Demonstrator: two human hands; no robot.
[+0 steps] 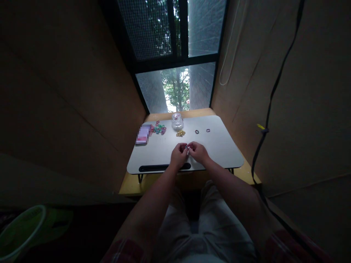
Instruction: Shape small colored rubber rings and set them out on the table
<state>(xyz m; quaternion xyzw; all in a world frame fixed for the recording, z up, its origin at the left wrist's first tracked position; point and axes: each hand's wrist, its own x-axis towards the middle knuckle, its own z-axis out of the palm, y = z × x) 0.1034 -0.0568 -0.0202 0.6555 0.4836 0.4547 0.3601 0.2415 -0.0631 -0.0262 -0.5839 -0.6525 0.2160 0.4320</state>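
Observation:
My left hand (179, 153) and my right hand (197, 151) meet over the front middle of the white folding table (153, 155). Between their pinched fingertips is a small pale piece (188, 147), too small and partly hidden to make out. Just beyond the hands lies a small heap of yellow rings (180, 133). Farther right, a dark oval ring (196, 132) and a pinkish oval ring (208, 130) lie apart from each other. On the left is a loose pile of pink, green, teal and purple rings (159, 128).
A clear jar (177, 122) stands behind the yellow rings. A phone (143, 134), its screen blurred, lies at the table's left edge. Along the front edge runs a black slot (153, 168). A dark strap (270, 106) hangs at right; a green basket (41, 223) stands low left.

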